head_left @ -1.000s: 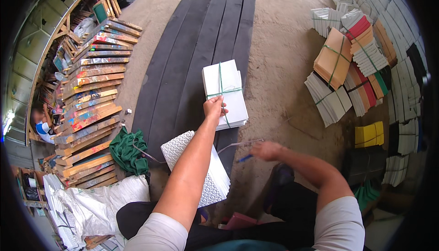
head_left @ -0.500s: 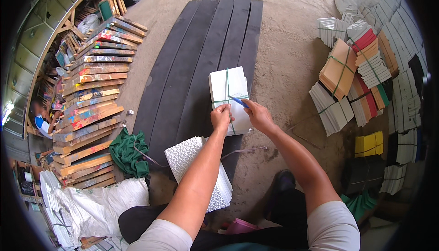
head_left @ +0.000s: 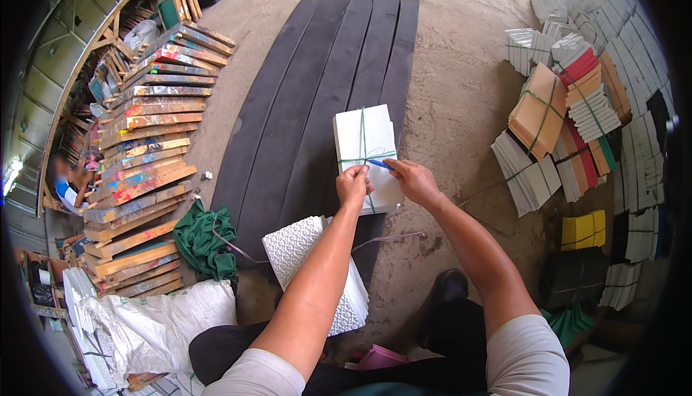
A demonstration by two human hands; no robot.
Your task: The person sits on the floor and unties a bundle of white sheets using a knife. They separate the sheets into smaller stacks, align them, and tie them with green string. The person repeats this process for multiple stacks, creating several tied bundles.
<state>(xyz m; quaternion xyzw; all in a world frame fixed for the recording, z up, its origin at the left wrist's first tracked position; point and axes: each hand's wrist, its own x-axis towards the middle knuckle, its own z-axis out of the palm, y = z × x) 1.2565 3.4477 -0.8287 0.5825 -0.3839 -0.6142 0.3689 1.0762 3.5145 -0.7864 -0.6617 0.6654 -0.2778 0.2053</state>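
Note:
A white bundle of sheets (head_left: pixel 364 140), tied crosswise with green string, lies on long dark boards (head_left: pixel 317 100) on the ground. My left hand (head_left: pixel 353 183) pinches the green string at the bundle's near edge. My right hand (head_left: pixel 412 180) is at the same spot and holds a small blue tool (head_left: pixel 382 165) against the string. Just left of my left forearm sits a stack of white embossed sheets (head_left: pixel 299 248).
Tied bundles of white, orange, red and yellow sheets (head_left: pixel 569 122) are piled at the right. Paint-stained wooden frames (head_left: pixel 144 144) are stacked at the left. A green cloth (head_left: pixel 202 237) and a white sack (head_left: pixel 151 324) lie near my knees. A person sits at the far left.
My right hand has come up from the ground at the right to the bundle's near edge, beside my left hand. The blue tool now rests at the string.

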